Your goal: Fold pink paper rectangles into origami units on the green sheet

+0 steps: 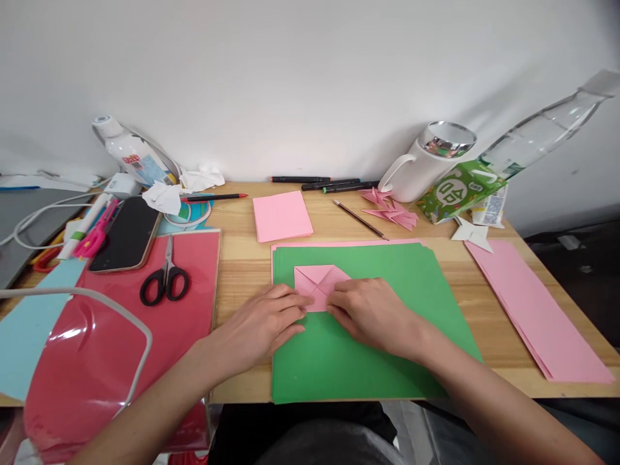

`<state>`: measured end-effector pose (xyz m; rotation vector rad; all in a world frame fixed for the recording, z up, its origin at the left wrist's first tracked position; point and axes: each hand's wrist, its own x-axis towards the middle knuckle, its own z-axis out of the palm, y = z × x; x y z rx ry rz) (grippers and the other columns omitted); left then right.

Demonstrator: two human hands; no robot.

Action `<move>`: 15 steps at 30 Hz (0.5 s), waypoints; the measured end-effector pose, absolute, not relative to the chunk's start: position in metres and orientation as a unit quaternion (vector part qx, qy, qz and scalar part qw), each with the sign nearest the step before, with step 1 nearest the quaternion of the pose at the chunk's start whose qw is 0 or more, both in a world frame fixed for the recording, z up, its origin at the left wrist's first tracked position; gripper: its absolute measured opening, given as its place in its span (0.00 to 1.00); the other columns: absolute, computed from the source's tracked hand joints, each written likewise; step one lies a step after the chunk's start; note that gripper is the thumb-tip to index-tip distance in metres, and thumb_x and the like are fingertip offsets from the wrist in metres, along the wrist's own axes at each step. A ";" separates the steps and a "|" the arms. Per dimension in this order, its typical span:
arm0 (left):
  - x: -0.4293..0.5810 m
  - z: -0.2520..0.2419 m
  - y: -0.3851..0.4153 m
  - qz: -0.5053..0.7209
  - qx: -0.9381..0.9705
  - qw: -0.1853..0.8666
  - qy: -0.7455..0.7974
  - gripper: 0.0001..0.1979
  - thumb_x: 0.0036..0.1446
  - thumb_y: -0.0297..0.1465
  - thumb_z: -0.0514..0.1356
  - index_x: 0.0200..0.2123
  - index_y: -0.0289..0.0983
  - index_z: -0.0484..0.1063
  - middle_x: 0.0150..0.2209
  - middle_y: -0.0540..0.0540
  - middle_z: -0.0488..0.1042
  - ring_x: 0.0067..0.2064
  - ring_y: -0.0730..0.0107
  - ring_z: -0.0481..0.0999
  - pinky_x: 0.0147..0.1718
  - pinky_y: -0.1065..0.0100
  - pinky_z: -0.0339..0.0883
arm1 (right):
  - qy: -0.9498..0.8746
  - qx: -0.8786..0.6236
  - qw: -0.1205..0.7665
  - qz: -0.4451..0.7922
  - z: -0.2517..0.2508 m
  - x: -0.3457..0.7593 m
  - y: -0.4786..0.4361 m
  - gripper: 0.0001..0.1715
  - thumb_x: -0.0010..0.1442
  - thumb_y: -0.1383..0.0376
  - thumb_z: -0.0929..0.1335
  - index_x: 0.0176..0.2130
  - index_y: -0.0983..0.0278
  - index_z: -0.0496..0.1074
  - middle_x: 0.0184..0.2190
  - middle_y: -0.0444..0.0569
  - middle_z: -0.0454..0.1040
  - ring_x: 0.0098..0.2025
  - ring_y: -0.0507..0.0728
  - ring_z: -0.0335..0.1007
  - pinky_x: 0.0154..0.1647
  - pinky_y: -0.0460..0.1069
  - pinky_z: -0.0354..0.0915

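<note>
A small square of pink origami paper (316,286), marked by crossing diagonal creases, lies on a stack of green paper (402,323). My left hand (271,316) rests at its left lower edge, fingers stretched out, with fingertips touching the paper and the thumb apart. At the right side of the square, my right hand (371,313) has its fingers curled together on the lower right part and edge of the paper. The right fingers cover that corner, so its fold is hidden. Pink sheets show from under the green stack's far edge.
Behind are a pink square stack (283,216), a pencil (361,219), folded pink pieces (394,213), markers (300,179) and a white mug (423,165). Scissors (165,278) and a phone (126,234) lie left on a red folder (188,323). Pink strips (537,310) lie right.
</note>
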<state>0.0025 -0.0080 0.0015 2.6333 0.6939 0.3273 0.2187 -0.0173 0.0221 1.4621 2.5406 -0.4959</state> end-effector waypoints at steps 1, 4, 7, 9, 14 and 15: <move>0.003 0.002 -0.009 0.115 0.943 0.190 0.248 0.11 0.63 0.32 0.54 0.42 0.35 0.74 0.50 0.44 0.74 0.48 0.62 0.70 0.47 0.59 0.67 | 0.846 0.496 0.100 -0.168 0.024 0.221 -0.016 0.14 0.62 0.67 0.61 0.28 0.64 0.72 0.30 0.48 0.76 0.30 0.54 0.70 0.24 0.49 0.41; 0.004 0.002 -0.010 0.115 0.949 0.164 0.245 0.10 0.62 0.32 0.54 0.42 0.34 0.73 0.50 0.44 0.74 0.48 0.62 0.70 0.47 0.58 0.67 | 0.833 0.505 0.137 -0.176 0.029 0.227 -0.013 0.14 0.61 0.67 0.62 0.27 0.64 0.72 0.29 0.49 0.77 0.30 0.56 0.71 0.25 0.49 0.41; 0.005 0.001 -0.011 0.111 0.954 0.145 0.238 0.10 0.62 0.33 0.55 0.42 0.34 0.72 0.51 0.43 0.74 0.47 0.61 0.70 0.46 0.58 0.68 | 0.829 0.505 0.146 -0.190 0.031 0.234 -0.011 0.13 0.60 0.67 0.62 0.27 0.63 0.72 0.29 0.49 0.78 0.31 0.56 0.72 0.25 0.49 0.43; 0.006 0.001 -0.011 0.108 0.957 0.133 0.233 0.10 0.61 0.32 0.56 0.43 0.34 0.71 0.50 0.43 0.74 0.46 0.61 0.71 0.45 0.58 0.68 | 0.829 0.501 0.142 -0.205 0.031 0.237 -0.009 0.13 0.60 0.67 0.62 0.26 0.63 0.71 0.28 0.49 0.78 0.30 0.55 0.71 0.25 0.48 0.44; 0.008 0.000 -0.010 0.123 0.962 0.104 0.219 0.11 0.62 0.30 0.55 0.46 0.34 0.70 0.48 0.44 0.75 0.45 0.62 0.71 0.44 0.59 0.68 | 0.833 0.487 0.116 -0.234 0.028 0.244 -0.007 0.14 0.60 0.66 0.62 0.24 0.63 0.69 0.24 0.47 0.75 0.26 0.53 0.66 0.25 0.47 0.45; 0.008 0.000 -0.009 0.129 0.962 0.103 0.216 0.10 0.62 0.30 0.54 0.45 0.34 0.71 0.47 0.44 0.75 0.45 0.62 0.71 0.44 0.59 0.69 | 0.834 0.485 0.111 -0.239 0.028 0.244 -0.006 0.14 0.60 0.66 0.62 0.24 0.63 0.68 0.24 0.46 0.74 0.26 0.52 0.65 0.25 0.47 0.45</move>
